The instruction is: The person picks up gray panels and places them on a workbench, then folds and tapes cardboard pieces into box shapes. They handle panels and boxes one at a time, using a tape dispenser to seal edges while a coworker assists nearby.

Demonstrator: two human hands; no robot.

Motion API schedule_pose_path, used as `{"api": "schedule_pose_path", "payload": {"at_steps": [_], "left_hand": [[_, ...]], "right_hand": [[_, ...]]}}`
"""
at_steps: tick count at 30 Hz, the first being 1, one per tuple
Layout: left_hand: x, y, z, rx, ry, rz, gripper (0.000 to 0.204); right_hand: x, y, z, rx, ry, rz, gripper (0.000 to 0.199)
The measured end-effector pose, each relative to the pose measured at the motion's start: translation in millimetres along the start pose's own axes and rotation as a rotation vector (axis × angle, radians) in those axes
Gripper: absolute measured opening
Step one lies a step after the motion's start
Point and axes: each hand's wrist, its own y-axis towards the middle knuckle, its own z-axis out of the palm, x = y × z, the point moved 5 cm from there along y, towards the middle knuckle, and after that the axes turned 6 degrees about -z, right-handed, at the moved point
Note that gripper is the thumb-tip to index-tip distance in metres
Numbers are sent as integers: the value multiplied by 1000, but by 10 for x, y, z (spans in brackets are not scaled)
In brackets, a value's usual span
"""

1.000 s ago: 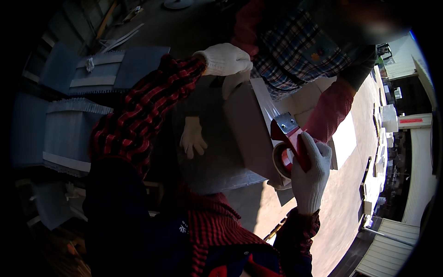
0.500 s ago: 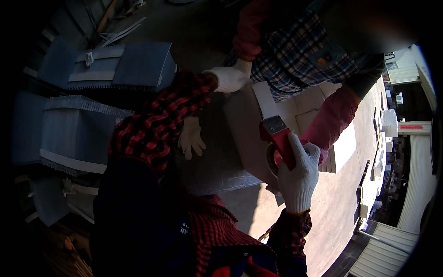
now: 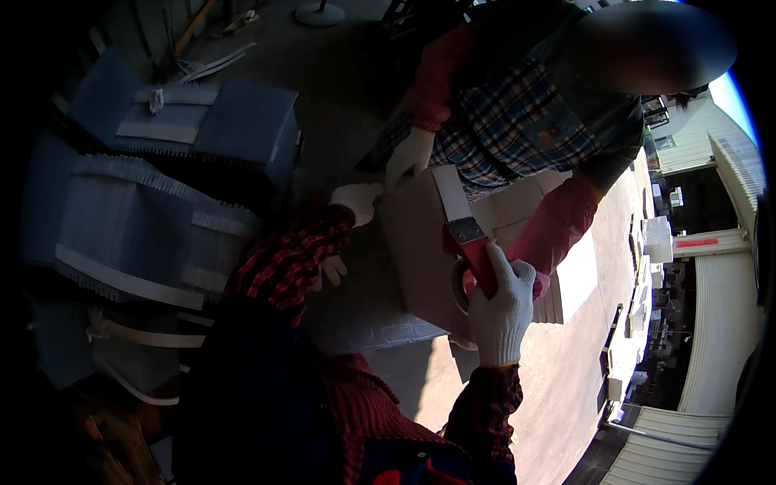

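My right hand [image 3: 501,311], in a white knit glove, is closed around the red handle of a tape dispenser [image 3: 478,257]. The dispenser's metal head rests at the near end of a pale strip [image 3: 449,194] along the edge of a grey-white box [image 3: 424,259]. My left hand [image 3: 356,204], also gloved, is beside the box's far left corner, its fingers drawn together; whether they hold anything is too dim to see. A co-worker's gloved hand [image 3: 411,156] touches the box's far corner. Beneath my left sleeve lies a pale glove [image 3: 330,272], partly hidden.
Across the box stands a co-worker in a plaid apron [image 3: 509,117], one red sleeve [image 3: 562,230] reaching along the box's right side. White stacked boards [image 3: 572,283] are beside it. Grey fringed panels [image 3: 137,218] are piled at left. A round stand base [image 3: 319,14] is at the back.
My left hand has drawn back toward me and left, away from the co-worker's hand. The co-worker's hand has come down to the box corner. My right hand keeps the dispenser on the strip.
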Motion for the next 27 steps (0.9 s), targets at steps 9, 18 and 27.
{"api": "schedule_pose_path", "payload": {"at_steps": [9, 18, 27], "left_hand": [[-416, -590, -553, -151, -635, 19, 65], [81, -1033, -1145, 193, -449, 33, 42], [-1548, -712, -1611, -160, 425, 917, 81]], "right_hand": [[145, 12, 126, 19, 45, -22, 60], [169, -51, 106, -58, -27, -23, 58], [306, -22, -141, 153, -48, -56, 54]]}}
